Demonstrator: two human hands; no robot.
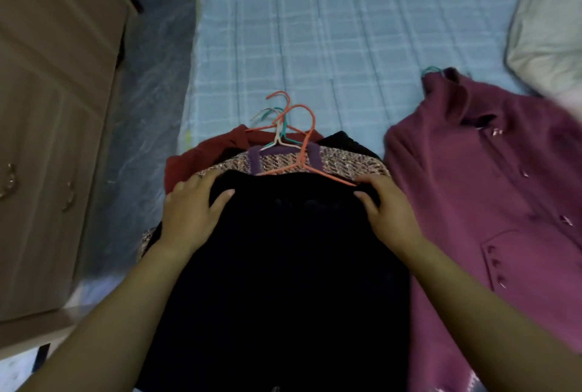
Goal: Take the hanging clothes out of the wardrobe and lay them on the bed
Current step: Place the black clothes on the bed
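A pile of hung clothes is laid on the blue checked bed (315, 45), at its near edge. The top layer is a black garment (283, 265), plain and dark, with no detail to be made out. Beneath it a pink-and-brown woven garment (340, 161) with purple trim is exposed at the shoulders, and below that a red garment (201, 155) is seen at the left. Four hanger hooks (293, 114) are counted above the pile: two orange, one teal, one white.

Both hands are laid open on the shoulders of the black garment, fingers spread and pressed flat: the left hand (189, 212) on the left shoulder, the right hand (385, 207) on the right. Nothing is gripped.

Just beside the pile, to the right, one plum coat (488, 187) is spread on the bed, with a teal hook (432, 70) showing at its collar. One cream pillow (548, 45) is placed beyond it. A wooden cabinet (47, 108) with two metal handles (9, 182) is shown at the left.
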